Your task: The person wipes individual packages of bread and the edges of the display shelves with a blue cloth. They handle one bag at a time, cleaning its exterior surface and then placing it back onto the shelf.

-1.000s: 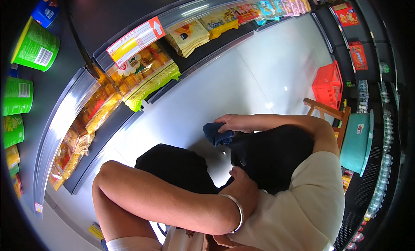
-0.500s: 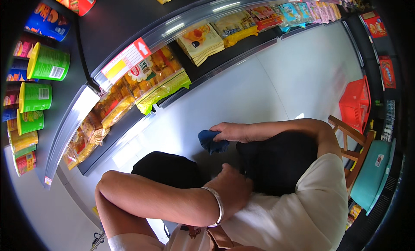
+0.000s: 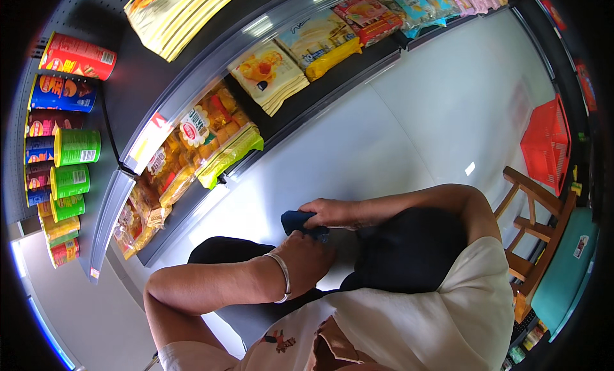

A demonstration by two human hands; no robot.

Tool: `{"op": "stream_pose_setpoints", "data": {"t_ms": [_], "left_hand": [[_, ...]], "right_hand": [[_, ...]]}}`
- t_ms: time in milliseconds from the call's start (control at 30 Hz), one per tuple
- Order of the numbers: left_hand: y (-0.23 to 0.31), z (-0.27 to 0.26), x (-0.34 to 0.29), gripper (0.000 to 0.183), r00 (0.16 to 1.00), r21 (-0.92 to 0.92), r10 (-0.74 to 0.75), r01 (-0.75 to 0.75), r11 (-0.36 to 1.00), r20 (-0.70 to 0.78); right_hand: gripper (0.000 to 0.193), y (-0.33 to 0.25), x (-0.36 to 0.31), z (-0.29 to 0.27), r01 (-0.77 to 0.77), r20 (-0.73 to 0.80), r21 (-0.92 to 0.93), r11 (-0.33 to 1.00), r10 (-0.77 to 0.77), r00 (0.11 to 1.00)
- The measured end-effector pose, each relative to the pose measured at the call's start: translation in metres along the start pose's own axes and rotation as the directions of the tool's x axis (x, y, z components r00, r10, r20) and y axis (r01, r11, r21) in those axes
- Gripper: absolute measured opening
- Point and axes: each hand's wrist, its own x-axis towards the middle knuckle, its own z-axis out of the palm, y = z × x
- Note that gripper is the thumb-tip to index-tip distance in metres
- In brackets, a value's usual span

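A crumpled dark blue cloth (image 3: pixel 291 222) is held up between my two hands, in front of my bent knees. My right hand (image 3: pixel 334 213) pinches its upper side with thumb and fingers. Just below and nearer to me, my left hand (image 3: pixel 306 258), with a silver bangle at the wrist, is closed against the cloth's lower edge. The left fingertips are partly hidden behind the back of that hand. Black trousers cover both knees, one on either side of the hands.
A dark shelf (image 3: pixel 320 96) curves across the left and far side, stocked with packaged bread (image 3: pixel 169 163), yellow packets (image 3: pixel 268 73) and colourful canisters (image 3: pixel 77 147). At right are a red basket (image 3: pixel 547 144), a wooden stool (image 3: pixel 527 227) and a teal bin (image 3: pixel 563 268). Pale floor lies between.
My left hand has moved up and forward from near my lap to the blue cloth. The right hand still holds the cloth. The view has shifted, showing more canisters.
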Motion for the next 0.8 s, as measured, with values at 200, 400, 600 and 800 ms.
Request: {"op": "stream_pose_setpoints", "data": {"t_ms": [200, 400, 600, 800], "left_hand": [[0.007, -0.018, 0.012, 0.046, 0.999, 0.06, 0.036, -0.036, 0.998, 0.0], [0.008, -0.017, 0.001, 0.048, 0.978, 0.073, 0.071, -0.058, 0.996, -0.194], [0.009, -0.006, 0.004, 0.044, 0.961, 0.061, 0.033, -0.017, 0.998, -0.275], [0.002, 0.015, 0.002, 0.051, 0.921, 0.125, 0.068, -0.021, 0.992, -0.383]], "right_hand": [[0.03, 0.004, -0.012, -0.007, -0.001, -0.033, 0.073, 0.997, 0.003, 0.999], [0.032, 0.002, -0.008, -0.017, 0.064, -0.001, -0.022, 0.998, -0.064, 0.998], [0.037, 0.003, -0.012, -0.012, 0.006, -0.078, 0.025, 1.0, -0.004, 0.997], [0.036, -0.002, -0.004, -0.008, -0.008, -0.069, 0.022, 1.0, 0.01, 0.998]]}}
